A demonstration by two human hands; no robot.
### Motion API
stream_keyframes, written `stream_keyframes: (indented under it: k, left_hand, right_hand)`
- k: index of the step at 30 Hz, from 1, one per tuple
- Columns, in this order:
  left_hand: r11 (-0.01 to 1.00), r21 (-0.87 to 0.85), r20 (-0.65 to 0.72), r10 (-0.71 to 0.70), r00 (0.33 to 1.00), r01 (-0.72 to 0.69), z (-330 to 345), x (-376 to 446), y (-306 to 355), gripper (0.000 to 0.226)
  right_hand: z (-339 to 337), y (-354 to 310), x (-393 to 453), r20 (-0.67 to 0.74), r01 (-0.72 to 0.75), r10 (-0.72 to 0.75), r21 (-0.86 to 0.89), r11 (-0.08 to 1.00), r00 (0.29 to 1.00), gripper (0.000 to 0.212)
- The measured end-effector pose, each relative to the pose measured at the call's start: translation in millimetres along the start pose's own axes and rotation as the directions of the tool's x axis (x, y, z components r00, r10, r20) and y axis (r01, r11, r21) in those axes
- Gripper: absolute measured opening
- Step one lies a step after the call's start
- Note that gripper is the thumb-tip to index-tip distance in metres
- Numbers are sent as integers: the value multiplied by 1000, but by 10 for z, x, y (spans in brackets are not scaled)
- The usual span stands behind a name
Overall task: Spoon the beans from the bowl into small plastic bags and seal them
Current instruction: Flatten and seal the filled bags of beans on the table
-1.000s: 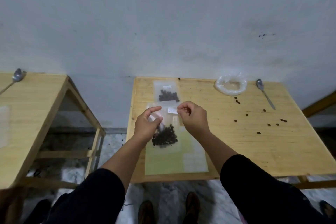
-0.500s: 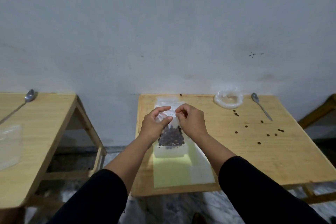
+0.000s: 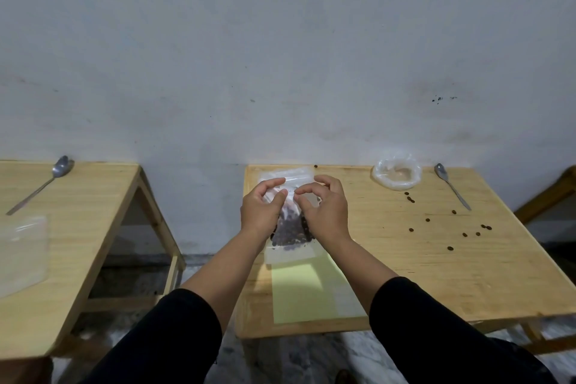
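A small clear plastic bag with dark beans in its lower half hangs upright above the right wooden table. My left hand pinches the bag's top edge on the left, and my right hand pinches it on the right, fingertips close together. Another clear bag lies flat behind my hands at the table's far edge. A clear bowl lined with plastic sits at the far right, and it looks nearly empty. A metal spoon lies beside it.
Loose beans are scattered over the right half of the table. A pale green sheet lies under my forearms. A second wooden table at the left carries another spoon and a flat clear bag.
Both hands have lifted the bean-filled bag off the table and drawn together at its top edge. The camera has tilted up, so the tables sit lower in view.
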State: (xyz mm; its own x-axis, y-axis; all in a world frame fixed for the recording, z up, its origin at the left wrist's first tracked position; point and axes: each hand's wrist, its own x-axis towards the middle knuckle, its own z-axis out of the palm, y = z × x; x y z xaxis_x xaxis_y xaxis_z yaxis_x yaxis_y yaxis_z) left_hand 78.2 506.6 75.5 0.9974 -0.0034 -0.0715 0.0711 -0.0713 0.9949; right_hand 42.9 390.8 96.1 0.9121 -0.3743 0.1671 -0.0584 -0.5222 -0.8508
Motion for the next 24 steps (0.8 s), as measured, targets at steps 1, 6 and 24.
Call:
stream_keyframes:
  k: [1,6,24]
  left_hand:
    - [1000,-8,0,4,1000,-4,-11,0,11,27]
    - [998,-62,69,22,997,-18,-9,-34,42,23]
    - [997,42,-69,71,995,-69,84,32,8,20]
  right_hand:
    - [11,-16,-2,2,-31,31,22,999,1000,7]
    - [38,-94,34,22,-155,154,200,967,988,7]
    - [130,-37,182,-11,-257,269,253,933,963,15]
